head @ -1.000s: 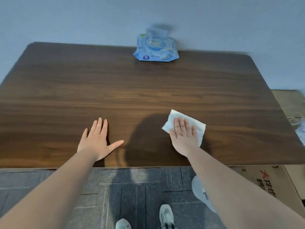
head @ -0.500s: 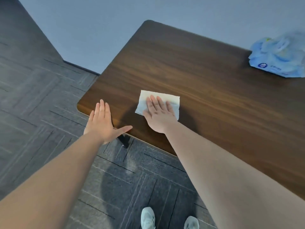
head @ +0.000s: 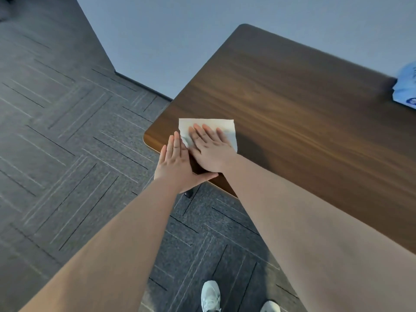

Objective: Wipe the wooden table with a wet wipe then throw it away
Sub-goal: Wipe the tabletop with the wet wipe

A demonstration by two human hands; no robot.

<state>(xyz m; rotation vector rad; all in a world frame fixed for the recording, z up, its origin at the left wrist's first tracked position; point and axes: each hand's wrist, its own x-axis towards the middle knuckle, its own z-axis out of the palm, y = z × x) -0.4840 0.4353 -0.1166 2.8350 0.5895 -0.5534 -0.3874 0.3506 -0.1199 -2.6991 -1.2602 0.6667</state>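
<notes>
Both hands are down at the near left corner of the surface [head: 292, 113], and from the head view, the only one I have, I read this as the wiping step, not the throwing away. My right hand [head: 211, 152] lies flat and fully spread, palm down, pressing the wet wipe [head: 225, 129] against the wood; it grips nothing, it only pins the sheet under the fingers. The wipe is opened out as a pale square, its far edge and right side showing beyond my fingertips, and it sits close to the rounded corner, just inside the left edge. My left hand [head: 175, 161] is also open, fingers straight and together, resting at the near edge right beside the right hand and touching it at the thumb. Whether its fingertips touch the wipe's left border I cannot tell. It holds nothing.

A blue pack of wipes [head: 405, 91] lies far off along the far edge, cut by the frame. I see no bin anywhere, only grey carpet [head: 67, 154] and my shoes [head: 210, 296].

Much of the wood toward the far edge and right side looks unwiped, I judge. My next move calls for keeping even downward pressure and sliding the wipe away from this corner along the grain, without letting it bunch.
</notes>
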